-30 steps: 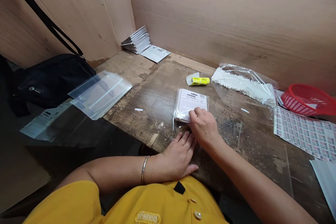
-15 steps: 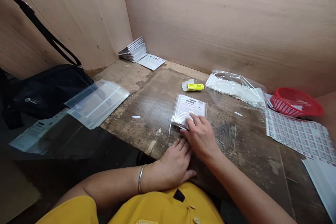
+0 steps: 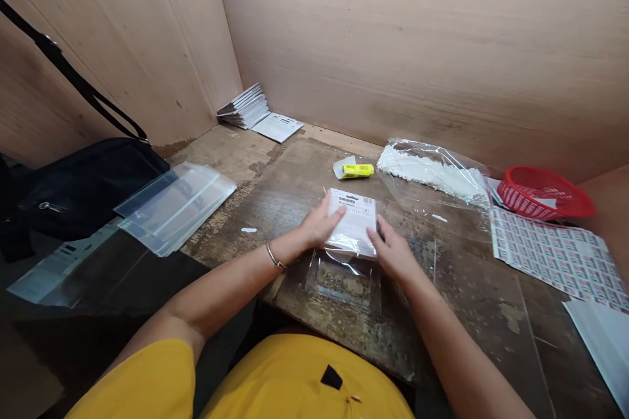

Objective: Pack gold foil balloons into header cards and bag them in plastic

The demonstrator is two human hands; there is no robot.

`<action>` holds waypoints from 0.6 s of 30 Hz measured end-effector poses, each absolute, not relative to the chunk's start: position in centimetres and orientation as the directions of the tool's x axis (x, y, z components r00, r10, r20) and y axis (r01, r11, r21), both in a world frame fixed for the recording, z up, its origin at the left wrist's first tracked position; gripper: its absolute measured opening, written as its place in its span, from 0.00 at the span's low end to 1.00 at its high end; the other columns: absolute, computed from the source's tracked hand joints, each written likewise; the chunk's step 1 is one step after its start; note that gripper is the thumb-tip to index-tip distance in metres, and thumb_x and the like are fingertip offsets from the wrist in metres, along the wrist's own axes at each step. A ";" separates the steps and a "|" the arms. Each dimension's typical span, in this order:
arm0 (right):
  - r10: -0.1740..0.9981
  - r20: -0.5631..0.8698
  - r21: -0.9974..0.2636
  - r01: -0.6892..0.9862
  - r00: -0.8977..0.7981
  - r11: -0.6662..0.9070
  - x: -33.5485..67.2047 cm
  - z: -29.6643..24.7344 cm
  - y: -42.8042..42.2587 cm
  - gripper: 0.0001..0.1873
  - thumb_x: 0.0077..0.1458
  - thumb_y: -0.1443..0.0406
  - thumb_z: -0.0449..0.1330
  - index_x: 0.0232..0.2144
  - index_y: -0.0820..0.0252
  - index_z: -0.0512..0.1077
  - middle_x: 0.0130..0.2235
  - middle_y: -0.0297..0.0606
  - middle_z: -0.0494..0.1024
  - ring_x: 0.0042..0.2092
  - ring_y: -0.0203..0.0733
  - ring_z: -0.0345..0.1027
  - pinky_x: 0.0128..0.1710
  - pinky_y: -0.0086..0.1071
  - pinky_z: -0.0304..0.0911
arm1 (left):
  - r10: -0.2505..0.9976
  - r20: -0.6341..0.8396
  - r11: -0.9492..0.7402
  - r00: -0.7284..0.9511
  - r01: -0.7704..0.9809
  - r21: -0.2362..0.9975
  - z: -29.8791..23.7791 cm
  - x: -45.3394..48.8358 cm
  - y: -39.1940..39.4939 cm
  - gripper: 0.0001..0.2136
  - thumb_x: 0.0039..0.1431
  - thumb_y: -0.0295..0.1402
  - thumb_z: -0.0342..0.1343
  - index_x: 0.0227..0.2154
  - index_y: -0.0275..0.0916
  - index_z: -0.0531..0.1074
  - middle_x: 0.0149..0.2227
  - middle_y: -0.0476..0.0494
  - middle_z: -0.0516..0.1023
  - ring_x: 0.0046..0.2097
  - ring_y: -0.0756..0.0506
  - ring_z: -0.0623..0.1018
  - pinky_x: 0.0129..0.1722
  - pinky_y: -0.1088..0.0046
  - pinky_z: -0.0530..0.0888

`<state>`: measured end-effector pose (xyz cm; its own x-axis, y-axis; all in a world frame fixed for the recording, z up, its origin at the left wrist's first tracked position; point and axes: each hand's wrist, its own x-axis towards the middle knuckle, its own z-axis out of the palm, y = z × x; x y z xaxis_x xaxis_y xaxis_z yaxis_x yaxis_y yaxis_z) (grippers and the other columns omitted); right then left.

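A clear plastic bag [image 3: 343,281] lies on the worn wooden tabletop [image 3: 295,177], with a printed white card [image 3: 352,222] at its far end. The near part of the bag shows only the table through it. My left hand [image 3: 319,222] grips the card's left edge through the plastic. My right hand [image 3: 393,252] holds the lower right corner of the packet. Just beyond the card sits a yellow tube [image 3: 358,171] on a curl of white paper.
A plastic bag of small white items [image 3: 432,173] lies at the back. Right of it stand a red basket [image 3: 545,193] and printed label sheets [image 3: 555,258]. Stacked booklets [image 3: 244,107], a black bag [image 3: 83,190] and clear bags [image 3: 174,206] lie left, against plywood walls [image 3: 393,33].
My left hand has moved up from the table's near edge to the packet's left side. My right hand has shifted to its right side. The bag's empty part now shows nearer me.
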<state>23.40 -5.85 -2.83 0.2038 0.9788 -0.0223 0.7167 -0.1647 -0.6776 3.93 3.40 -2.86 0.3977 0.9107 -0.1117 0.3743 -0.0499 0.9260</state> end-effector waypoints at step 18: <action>0.882 0.309 0.004 0.928 -0.356 0.373 20.5 -0.9 -11.2 0.21 0.57 0.72 0.53 0.54 0.69 0.67 0.60 0.56 0.67 0.63 0.57 0.56 0.61 0.50 0.54 | 0.365 0.169 -0.925 0.916 0.336 0.176 -2.4 0.1 -11.1 0.32 0.63 0.49 0.49 0.59 0.25 0.62 0.61 0.24 0.64 0.63 0.33 0.65 0.61 0.56 0.61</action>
<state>20.46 -11.16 -0.92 -0.3556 0.8822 0.3088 0.9279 0.3728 0.0036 0.15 -11.12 -2.39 0.9157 0.3646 0.1692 0.3359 -0.9253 0.1758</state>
